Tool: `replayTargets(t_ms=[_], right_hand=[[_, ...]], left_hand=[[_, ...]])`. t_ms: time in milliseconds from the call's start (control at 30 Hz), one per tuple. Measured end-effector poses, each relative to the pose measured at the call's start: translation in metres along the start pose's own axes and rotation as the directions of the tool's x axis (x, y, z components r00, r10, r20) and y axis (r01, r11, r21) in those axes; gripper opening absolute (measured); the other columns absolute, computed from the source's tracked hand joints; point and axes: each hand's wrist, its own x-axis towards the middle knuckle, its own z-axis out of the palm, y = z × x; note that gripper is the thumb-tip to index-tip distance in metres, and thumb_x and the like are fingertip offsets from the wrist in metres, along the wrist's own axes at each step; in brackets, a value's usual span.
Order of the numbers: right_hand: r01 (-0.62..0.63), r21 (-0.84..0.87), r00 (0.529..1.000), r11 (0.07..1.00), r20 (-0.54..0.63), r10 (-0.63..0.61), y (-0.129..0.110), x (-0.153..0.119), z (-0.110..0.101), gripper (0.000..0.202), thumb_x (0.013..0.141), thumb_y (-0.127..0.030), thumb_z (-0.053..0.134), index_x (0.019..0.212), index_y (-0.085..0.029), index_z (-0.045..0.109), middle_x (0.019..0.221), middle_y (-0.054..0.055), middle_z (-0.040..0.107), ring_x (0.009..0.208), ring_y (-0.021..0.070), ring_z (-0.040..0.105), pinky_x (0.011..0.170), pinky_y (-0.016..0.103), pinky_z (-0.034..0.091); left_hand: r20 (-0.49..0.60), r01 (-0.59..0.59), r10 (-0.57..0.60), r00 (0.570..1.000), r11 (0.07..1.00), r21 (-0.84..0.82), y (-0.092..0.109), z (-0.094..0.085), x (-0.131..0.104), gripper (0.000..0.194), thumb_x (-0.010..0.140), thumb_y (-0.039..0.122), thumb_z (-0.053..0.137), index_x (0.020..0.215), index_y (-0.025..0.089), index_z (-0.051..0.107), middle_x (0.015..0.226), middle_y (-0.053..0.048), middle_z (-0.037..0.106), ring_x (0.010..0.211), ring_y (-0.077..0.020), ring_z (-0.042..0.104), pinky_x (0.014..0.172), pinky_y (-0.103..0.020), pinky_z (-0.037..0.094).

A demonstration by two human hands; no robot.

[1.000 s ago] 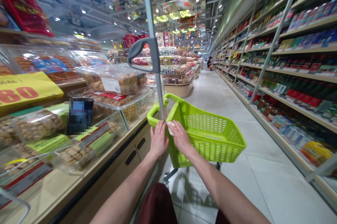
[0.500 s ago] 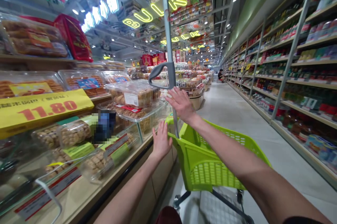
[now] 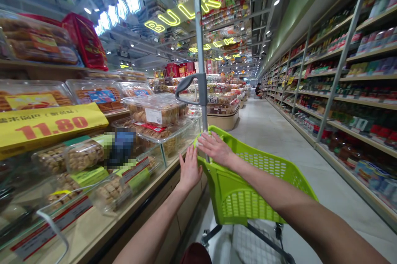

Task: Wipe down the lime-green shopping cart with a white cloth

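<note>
1. A person's right hand (image 3: 215, 149), its grip closed on a small, soft-looking white wad (image 3: 204, 133), works at the foot of a slim grey metal pole (image 3: 199, 43).
2. The left hand (image 3: 189, 174), grip open, fingers extended, is just beside; contact cannot be told.
3. The lime-green slotted plastic shopping cart (image 3: 248, 204) stands on pale tiled floor (image 3: 248, 125), near clear-boxed snacks (image 3: 154, 111).

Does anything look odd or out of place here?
Nothing looks obviously spilled or broken. The one oddity is a pixelated patch among the packaged snacks left of the green cart, hiding whatever is there.
</note>
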Motion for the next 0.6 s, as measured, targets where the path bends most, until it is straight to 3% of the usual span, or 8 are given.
replayTargets(t_ms=[167, 467, 600], right_hand=[[-0.177, -0.038, 0.977, 0.983, -0.125, 0.171, 0.019, 0.029, -0.015, 0.035, 0.088, -0.013, 0.041, 0.121, -0.020, 0.048, 0.134, 0.006, 0.042, 0.129, 0.0241, 0.026, 0.104, 0.052, 0.021], [0.009, 0.097, 1.000, 0.995, 0.019, -0.011, -0.029, -0.036, 0.026, 0.032, 0.084, -0.012, 0.047, 0.114, -0.019, 0.054, 0.124, 0.007, 0.053, 0.124, 0.0213, 0.037, 0.103, 0.047, 0.028], [-0.007, 0.082, 1.000, 0.997, 0.013, 0.006, -0.015, -0.020, 0.016, 0.033, 0.084, -0.011, 0.046, 0.115, -0.022, 0.054, 0.126, 0.006, 0.051, 0.125, 0.0218, 0.035, 0.103, 0.049, 0.025]], left_hand=[[-0.019, 0.018, -0.018, 1.000, 1.000, 0.014, 0.004, -0.001, 0.001, 0.067, 0.072, 0.020, 0.047, 0.134, 0.011, 0.023, 0.143, -0.016, 0.021, 0.133, -0.0249, 0.014, 0.105, -0.054, 0.014], [0.054, 0.029, -0.030, 0.998, 0.999, 0.024, 0.002, 0.004, -0.014, 0.066, 0.071, 0.020, 0.047, 0.133, 0.010, 0.026, 0.143, -0.016, 0.023, 0.133, -0.0254, 0.015, 0.105, -0.053, 0.013], [0.074, 0.039, -0.039, 0.996, 0.999, -0.007, 0.004, 0.001, -0.011, 0.069, 0.070, 0.020, 0.048, 0.134, 0.012, 0.023, 0.143, -0.016, 0.023, 0.133, -0.0256, 0.014, 0.105, -0.055, 0.013]])
